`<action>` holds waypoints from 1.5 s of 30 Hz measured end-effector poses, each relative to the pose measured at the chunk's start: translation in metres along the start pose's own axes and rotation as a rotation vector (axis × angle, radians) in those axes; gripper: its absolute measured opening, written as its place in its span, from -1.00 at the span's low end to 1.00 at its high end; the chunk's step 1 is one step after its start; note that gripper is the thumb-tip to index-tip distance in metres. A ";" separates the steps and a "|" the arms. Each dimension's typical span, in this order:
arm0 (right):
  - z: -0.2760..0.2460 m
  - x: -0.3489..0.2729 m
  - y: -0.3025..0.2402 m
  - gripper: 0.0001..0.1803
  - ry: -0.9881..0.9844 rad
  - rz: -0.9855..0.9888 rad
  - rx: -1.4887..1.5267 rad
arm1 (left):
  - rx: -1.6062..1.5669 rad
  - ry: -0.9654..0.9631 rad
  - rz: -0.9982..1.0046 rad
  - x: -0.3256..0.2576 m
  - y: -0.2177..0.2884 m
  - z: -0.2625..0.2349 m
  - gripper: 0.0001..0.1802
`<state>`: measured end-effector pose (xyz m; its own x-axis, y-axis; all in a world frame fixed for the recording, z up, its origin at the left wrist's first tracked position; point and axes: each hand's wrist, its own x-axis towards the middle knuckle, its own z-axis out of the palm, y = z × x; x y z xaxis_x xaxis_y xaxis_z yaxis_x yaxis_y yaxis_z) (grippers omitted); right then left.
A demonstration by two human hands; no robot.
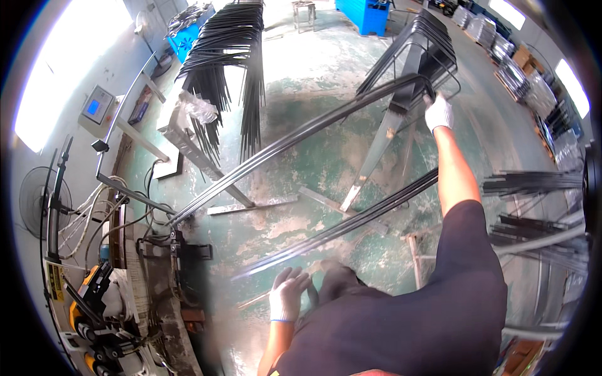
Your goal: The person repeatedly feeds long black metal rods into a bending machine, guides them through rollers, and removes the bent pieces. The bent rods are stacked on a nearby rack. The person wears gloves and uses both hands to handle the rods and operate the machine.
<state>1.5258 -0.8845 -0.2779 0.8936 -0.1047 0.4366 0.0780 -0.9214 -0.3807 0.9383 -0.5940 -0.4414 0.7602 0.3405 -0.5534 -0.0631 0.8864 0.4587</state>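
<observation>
At the upper right of the frame, the right hand (438,113), white-gloved, is closed around the bent end of long black metal rods (301,135) running diagonally to the machine (157,250) at lower left. The left hand (287,293), low centre, fingers spread, touches a second rod bundle (351,222). A blue bin (367,14) sits at top centre; a grey control box with blue screen (95,109) at upper left.

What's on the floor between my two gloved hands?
In the head view, between the left hand and the right hand a bundle of long dark rods crosses above the worn green floor.
</observation>
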 end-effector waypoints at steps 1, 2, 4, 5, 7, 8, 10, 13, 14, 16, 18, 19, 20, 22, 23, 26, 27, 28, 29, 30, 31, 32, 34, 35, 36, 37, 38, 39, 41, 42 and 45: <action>0.016 0.020 0.006 -0.47 -0.053 0.051 -0.055 | 0.169 0.021 0.006 0.002 0.002 0.021 -0.36; 0.033 0.038 0.010 -0.55 -0.075 0.048 -0.001 | 0.300 0.048 0.036 0.005 0.003 0.035 -0.39; 0.064 0.067 -0.003 -0.61 -0.053 0.045 -0.060 | 0.494 0.132 0.151 0.008 0.008 0.043 -0.47; 0.077 0.079 -0.016 -0.64 -0.047 0.032 -0.087 | 0.530 0.211 0.205 0.011 0.013 0.043 -0.47; 0.094 0.125 -0.016 -0.69 -0.058 0.004 -0.183 | 0.467 0.418 0.277 0.017 0.014 0.021 -0.47; 0.105 0.158 0.000 -0.67 -0.036 -0.067 -0.277 | 0.421 0.436 0.271 0.020 0.017 0.020 -0.48; 0.133 0.205 0.019 -0.67 0.117 -0.247 -0.494 | 0.338 0.509 0.276 0.007 0.015 0.022 -0.50; 0.136 0.191 0.046 -0.77 0.798 -0.559 -0.734 | 0.407 0.504 0.256 -0.021 -0.001 0.003 -0.53; 0.146 0.169 0.063 -0.54 0.672 -0.672 -0.538 | 0.437 0.523 0.269 -0.031 -0.015 -0.008 -0.51; 0.162 0.067 0.065 -0.22 0.380 -0.709 -0.269 | 0.597 0.693 0.279 -0.062 -0.040 -0.027 -0.46; 0.127 -0.082 0.001 -0.13 0.142 -0.614 -0.168 | 0.487 0.915 0.272 -0.102 -0.060 -0.023 -0.48; 0.181 -0.131 0.067 -0.15 0.102 -0.639 -0.390 | 0.436 0.958 0.260 -0.115 -0.066 -0.032 -0.50; 0.192 -0.217 0.059 -0.18 -0.496 -0.325 -0.478 | 0.314 1.000 0.263 -0.134 -0.077 -0.037 -0.51; 0.231 -0.363 0.115 -0.34 -0.830 -0.495 -0.457 | 0.161 0.991 0.368 -0.155 -0.099 -0.076 -0.54; 0.254 -0.426 0.115 -0.42 -0.997 -0.706 -0.358 | 0.109 1.037 0.406 -0.173 -0.109 -0.088 -0.55; 0.224 -0.604 0.022 -0.59 -1.417 -1.135 -0.128 | 0.025 1.112 0.494 -0.236 -0.118 -0.116 -0.56; 0.144 -0.647 -0.048 -0.62 -1.384 -1.344 0.161 | -0.060 1.160 0.543 -0.255 -0.136 -0.127 -0.57; 0.129 -0.679 -0.091 -0.64 -1.525 -1.376 0.393 | -0.145 1.182 0.596 -0.276 -0.149 -0.136 -0.58; 0.093 -0.720 -0.140 -0.66 -1.451 -1.550 0.456 | -0.212 1.206 0.643 -0.305 -0.161 -0.148 -0.59; 0.046 -0.756 -0.186 -0.69 -1.406 -1.625 0.524 | -0.251 1.187 0.672 -0.330 -0.178 -0.165 -0.60; 0.014 -0.787 -0.223 -0.69 -1.394 -1.617 0.636 | -0.261 1.218 0.697 -0.356 -0.187 -0.178 -0.59; -0.005 -0.823 -0.255 -0.66 -1.346 -1.629 0.702 | -0.280 1.250 0.719 -0.383 -0.200 -0.188 -0.57; -0.096 -0.889 -0.303 -0.62 -1.366 -1.705 0.815 | -0.410 1.287 0.828 -0.435 -0.232 -0.210 -0.57; -0.156 -0.917 -0.315 -0.57 -1.464 -1.764 0.901 | -0.466 1.311 0.878 -0.459 -0.255 -0.226 -0.57; -0.223 -0.947 -0.317 -0.55 -1.489 -1.864 0.900 | -0.517 1.379 0.896 -0.484 -0.277 -0.239 -0.56; -0.283 -0.972 -0.314 -0.53 -1.504 -1.962 0.891 | -0.586 1.443 0.895 -0.509 -0.291 -0.243 -0.55; -0.332 -0.998 -0.307 -0.50 -1.517 -2.090 0.982 | -0.659 1.513 0.837 -0.529 -0.309 -0.252 -0.52; -0.371 -1.029 -0.297 -0.46 -1.610 -2.169 1.025 | -0.748 1.581 0.804 -0.542 -0.334 -0.266 -0.52; -0.461 -1.074 -0.273 -0.43 -1.557 -2.422 1.113 | -0.834 1.614 0.840 -0.562 -0.367 -0.277 -0.57; -0.497 -1.096 -0.262 -0.36 -1.539 -2.533 1.134 | -0.856 1.640 0.821 -0.567 -0.378 -0.283 -0.58; -0.580 -1.178 -0.237 -0.27 -1.459 -2.746 1.390 | -1.077 1.677 0.839 -0.577 -0.383 -0.293 -0.63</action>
<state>0.1984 -0.7602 -0.2295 -0.9158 -0.0943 0.3903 -0.2893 0.8291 -0.4784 0.3343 -1.0383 -0.5018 -0.7232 -0.0095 -0.6905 -0.6906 0.0045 0.7232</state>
